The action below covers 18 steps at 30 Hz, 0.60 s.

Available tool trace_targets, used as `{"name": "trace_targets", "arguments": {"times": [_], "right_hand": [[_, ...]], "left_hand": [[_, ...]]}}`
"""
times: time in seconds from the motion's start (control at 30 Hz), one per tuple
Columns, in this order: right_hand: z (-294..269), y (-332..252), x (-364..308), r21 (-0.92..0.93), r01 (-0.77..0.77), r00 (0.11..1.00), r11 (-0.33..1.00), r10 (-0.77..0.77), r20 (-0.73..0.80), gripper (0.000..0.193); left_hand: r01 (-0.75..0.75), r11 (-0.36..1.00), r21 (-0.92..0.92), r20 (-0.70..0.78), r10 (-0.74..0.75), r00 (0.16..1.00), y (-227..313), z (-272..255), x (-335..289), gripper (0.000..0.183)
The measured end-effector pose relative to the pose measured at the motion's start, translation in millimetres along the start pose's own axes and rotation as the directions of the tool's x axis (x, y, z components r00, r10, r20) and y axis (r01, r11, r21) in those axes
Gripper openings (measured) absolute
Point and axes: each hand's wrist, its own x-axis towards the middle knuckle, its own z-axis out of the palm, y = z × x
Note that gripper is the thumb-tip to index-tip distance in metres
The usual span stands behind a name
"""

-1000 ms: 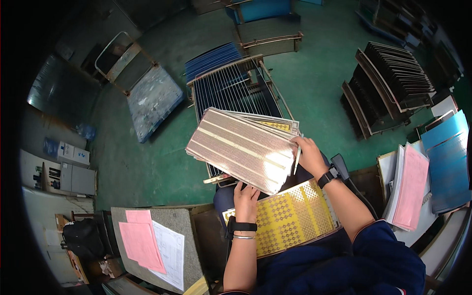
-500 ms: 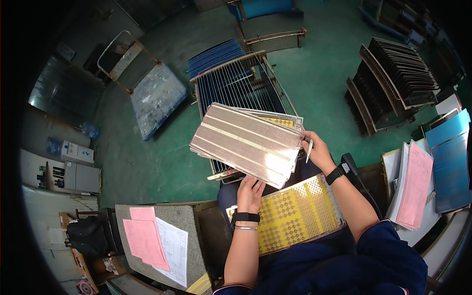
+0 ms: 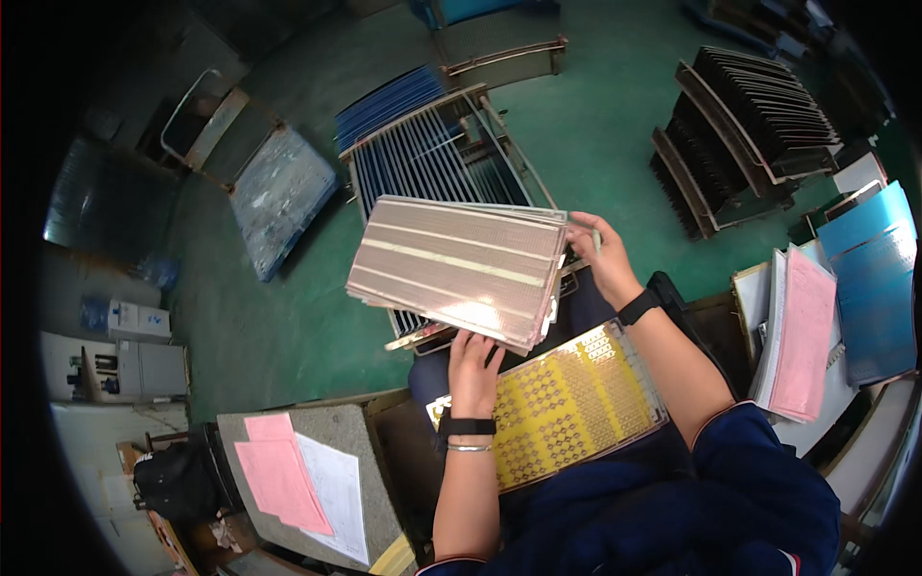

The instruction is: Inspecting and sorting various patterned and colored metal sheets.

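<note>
A stack of copper-coloured circuit board panels (image 3: 451,264) with pale stripes lies tilted over the front of a wire rack (image 3: 423,163). My left hand (image 3: 473,372) touches the stack's near edge, its fingers stretched and a little apart. At the right end of the stack is my right hand (image 3: 607,261), fingertips by the corner. A slim pale pen (image 3: 596,241) is tucked between its fingers. Below the stack, across my lap, lies a yellow patterned circuit board panel (image 3: 567,413), partly covered by my left hand and wrist.
At left, a grey table (image 3: 355,422) bears pink and white sheets (image 3: 288,480). Pink-topped papers (image 3: 802,331) and blue panels (image 3: 874,288) stand at right. A flat trolley (image 3: 283,197) is far left; dark slotted racks (image 3: 749,134) stand far right.
The stack's panels have turned slightly and lie more evenly over one another. My right hand's fingers have spread and shifted at the corner. The whole view has moved a little.
</note>
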Motion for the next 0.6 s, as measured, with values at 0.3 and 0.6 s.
{"name": "trace_targets", "arguments": {"times": [0.3, 0.6], "right_hand": [[27.7, -8.6, -0.4, 0.478, -0.227, 0.974, 0.849, 0.202, 0.104, 0.06], [30.9, 12.2, -24.0, 0.445, -0.264, 0.956, 0.856, 0.173, 0.235, 0.043]], "left_hand": [[-0.063, 0.988, -0.142, 0.027, 0.067, 0.997, 16.2, 3.1, 1.9, 0.046], [-0.009, 0.947, -0.32, 0.175, 0.069, 0.982, -9.2, 28.9, -6.2, 0.051]]}}
